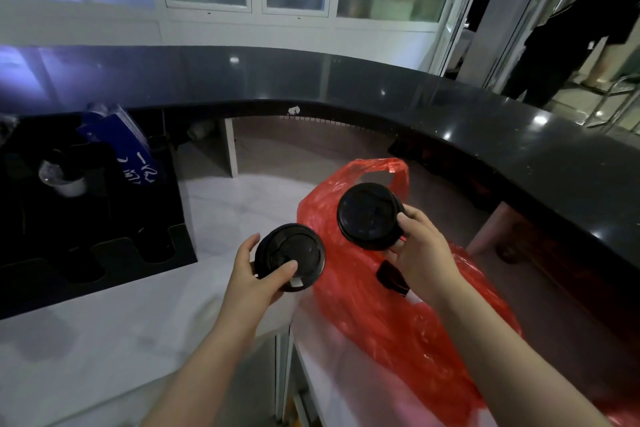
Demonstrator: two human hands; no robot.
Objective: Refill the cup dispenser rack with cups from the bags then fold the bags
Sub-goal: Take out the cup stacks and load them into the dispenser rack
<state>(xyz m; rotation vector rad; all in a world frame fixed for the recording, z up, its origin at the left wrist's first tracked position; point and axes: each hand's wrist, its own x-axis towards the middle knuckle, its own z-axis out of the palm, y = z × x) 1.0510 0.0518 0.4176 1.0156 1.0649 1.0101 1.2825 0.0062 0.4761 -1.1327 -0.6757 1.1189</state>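
Unloading step. One black lid (290,256) is gripped in the left hand (258,282), another lid (370,216) in the right hand (424,255), above the red bag (398,322). Next, likely: both carried left to the rack (104,253) slots.

White marble counter (104,340) with black dispenser rack (86,218) and red bag (398,322).

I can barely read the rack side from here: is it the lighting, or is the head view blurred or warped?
Head view: mostly lighting; the dispenser rack sits in deep shadow, slots barely separable. Ceiling-light glare dots the dark counter. Wide-angle bends that counter into a curve. Both hands and their black lids look fairly sharp; the red bag is softer.
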